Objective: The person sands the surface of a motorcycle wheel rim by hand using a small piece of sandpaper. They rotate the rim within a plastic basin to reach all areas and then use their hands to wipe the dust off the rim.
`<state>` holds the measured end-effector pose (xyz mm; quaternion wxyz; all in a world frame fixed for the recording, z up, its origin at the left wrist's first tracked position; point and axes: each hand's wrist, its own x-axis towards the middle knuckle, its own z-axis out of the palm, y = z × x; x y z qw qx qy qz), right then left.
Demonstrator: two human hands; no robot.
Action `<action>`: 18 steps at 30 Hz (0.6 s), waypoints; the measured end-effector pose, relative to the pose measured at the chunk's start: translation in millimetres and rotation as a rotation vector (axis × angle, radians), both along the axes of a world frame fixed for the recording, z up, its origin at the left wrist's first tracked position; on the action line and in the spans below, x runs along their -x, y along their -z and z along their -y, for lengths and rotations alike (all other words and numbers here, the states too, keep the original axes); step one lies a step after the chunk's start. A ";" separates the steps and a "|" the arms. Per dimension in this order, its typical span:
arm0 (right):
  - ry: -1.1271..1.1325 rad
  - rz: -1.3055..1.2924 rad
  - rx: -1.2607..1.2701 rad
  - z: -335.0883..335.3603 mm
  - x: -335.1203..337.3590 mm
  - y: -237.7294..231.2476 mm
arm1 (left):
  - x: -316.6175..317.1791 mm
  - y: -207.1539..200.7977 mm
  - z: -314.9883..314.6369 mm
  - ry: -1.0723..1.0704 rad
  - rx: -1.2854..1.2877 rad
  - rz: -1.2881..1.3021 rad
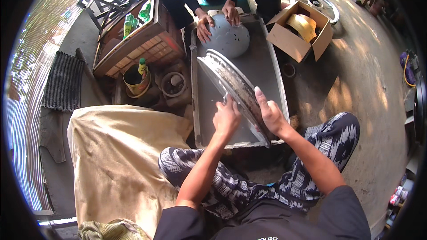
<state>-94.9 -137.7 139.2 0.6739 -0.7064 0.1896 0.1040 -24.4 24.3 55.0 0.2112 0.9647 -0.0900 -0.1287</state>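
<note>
A silvery motorcycle wheel rim [238, 82], smudged grey, is held tilted on edge above a tub [285, 102] of grey, murky water. My left hand [227, 118] is closed on the inner side of the rim, at what looks like a spoke. My right hand [272, 113] holds the rim's outer face on the right, thumb pointing up and the other fingers partly hidden. Just beyond the rim, a co-worker's two hands [204, 26] rest on a grey, rounded shell [229, 40] with dark spots, at the tub's far end.
An open cardboard box [289, 40] with a yellow curved part stands right of the tub, near another wheel [331, 6]. To the left are a wooden cabinet [164, 35] with green bottles, a bucket [135, 82] and a round metal part [173, 84]. A beige cloth [120, 151] lies nearer.
</note>
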 end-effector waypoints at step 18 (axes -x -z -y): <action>0.073 0.010 -0.049 19.1 -4.8 7.6 | -8.2 -1.9 17.2 -0.001 0.067 -0.023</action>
